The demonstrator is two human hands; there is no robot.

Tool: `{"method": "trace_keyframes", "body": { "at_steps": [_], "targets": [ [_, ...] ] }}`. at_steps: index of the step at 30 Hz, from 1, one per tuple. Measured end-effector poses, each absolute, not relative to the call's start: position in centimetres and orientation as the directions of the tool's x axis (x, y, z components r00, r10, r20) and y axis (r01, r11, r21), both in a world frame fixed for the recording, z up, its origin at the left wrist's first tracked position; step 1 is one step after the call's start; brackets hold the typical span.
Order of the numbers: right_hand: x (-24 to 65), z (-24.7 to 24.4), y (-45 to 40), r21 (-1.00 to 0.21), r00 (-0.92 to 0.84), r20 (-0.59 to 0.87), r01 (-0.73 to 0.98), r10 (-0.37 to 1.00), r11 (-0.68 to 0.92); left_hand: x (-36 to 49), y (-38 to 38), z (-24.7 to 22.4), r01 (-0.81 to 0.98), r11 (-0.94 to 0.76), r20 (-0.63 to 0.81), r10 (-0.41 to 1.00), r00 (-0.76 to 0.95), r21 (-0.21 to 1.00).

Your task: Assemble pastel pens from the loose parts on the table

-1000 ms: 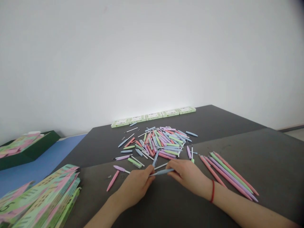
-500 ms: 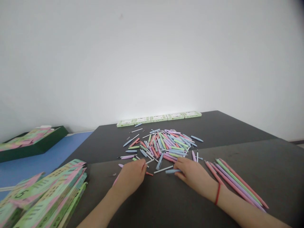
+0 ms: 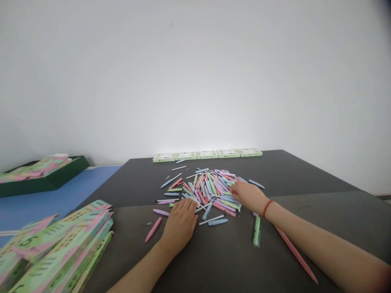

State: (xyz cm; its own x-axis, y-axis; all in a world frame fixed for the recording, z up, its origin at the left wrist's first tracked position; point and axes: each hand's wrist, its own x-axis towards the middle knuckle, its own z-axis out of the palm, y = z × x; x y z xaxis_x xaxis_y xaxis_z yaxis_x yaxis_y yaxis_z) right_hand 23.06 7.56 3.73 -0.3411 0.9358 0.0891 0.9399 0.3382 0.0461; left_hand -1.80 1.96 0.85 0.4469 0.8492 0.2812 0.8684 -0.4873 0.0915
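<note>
A heap of pastel pen barrels and caps with white refills lies on the dark table. My left hand rests palm down at the heap's near left edge, fingers stretched forward over a few pieces. My right hand reaches into the heap's right side with fingers bent together; its fingertips and anything between them are hidden. Between the hands lies a blue pen piece. A green pen piece in clear wrap sits below my right wrist. Left of my left hand are a pink piece and a purple one.
Flat green boxes line the table's far edge. At the near left, green and pink printed packs are stacked. A dark green tray of packs stands on a blue surface. A long red pen lies under my right forearm.
My right hand has moved forward from the blue piece into the heap, its forearm now covering most of the long pens. My left hand has shifted slightly right and flattened. The wrapped green piece now shows.
</note>
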Motion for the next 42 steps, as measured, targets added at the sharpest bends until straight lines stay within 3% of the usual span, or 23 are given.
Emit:
{"method": "trace_keyframes", "body": {
  "at_steps": [5, 9, 13, 15, 18, 21, 28, 35, 42],
  "targets": [
    [23.6, 2.2, 8.0, 0.038, -0.341, 0.005, 0.94, 0.94, 0.34, -1.4, 1.6, 0.7, 0.805, -0.582, 0.356, 0.781, 0.513, 0.116],
    [23.7, 2.3, 7.7, 0.015, -0.329, 0.021, 0.944, 0.944, 0.328, -1.5, 1.4, 0.8, 0.762, -0.626, 0.374, 0.755, 0.539, 0.164],
    [24.3, 3.8, 5.9, -0.048, -0.296, 0.097, 0.952, 0.95, 0.302, -1.3, 1.1, 0.7, 0.702, -0.615, 0.422, 0.778, 0.465, 0.358],
    [24.0, 4.2, 4.2, -0.162, -0.328, 0.129, 0.924, 0.936, 0.346, -0.8, 0.6, 0.8, 0.625, -0.573, 0.407, 0.818, 0.406, 0.53],
    [22.6, 3.9, 1.4, -0.538, -0.428, 0.216, 0.698, 0.878, 0.473, 0.2, -0.7, 1.3, 0.444, -0.485, 0.351, 0.868, 0.352, 0.754],
    [20.9, 3.2, -0.7, -0.673, -0.48, 0.279, 0.52, 0.831, 0.526, 1.0, -2.0, 2.2, 0.305, -0.529, 0.41, 0.831, 0.376, 0.792],
    [20.1, 2.4, -1.7, -0.671, -0.522, 0.38, 0.413, 0.764, 0.616, 1.2, -2.9, 2.9, 0.281, -0.63, 0.495, 0.758, 0.424, 0.724],
    [20.5, 1.7, -1.8, -0.683, -0.524, 0.305, 0.461, 0.795, 0.566, 1.4, -3.1, 2.9, 0.31, -0.692, 0.523, 0.707, 0.477, 0.652],
    [20.5, 1.2, -1.7, -0.583, -0.553, 0.252, 0.569, 0.794, 0.581, 1.7, -3.0, 2.1, 0.276, -0.537, 0.409, 0.817, 0.406, 0.797]
  ]
}}
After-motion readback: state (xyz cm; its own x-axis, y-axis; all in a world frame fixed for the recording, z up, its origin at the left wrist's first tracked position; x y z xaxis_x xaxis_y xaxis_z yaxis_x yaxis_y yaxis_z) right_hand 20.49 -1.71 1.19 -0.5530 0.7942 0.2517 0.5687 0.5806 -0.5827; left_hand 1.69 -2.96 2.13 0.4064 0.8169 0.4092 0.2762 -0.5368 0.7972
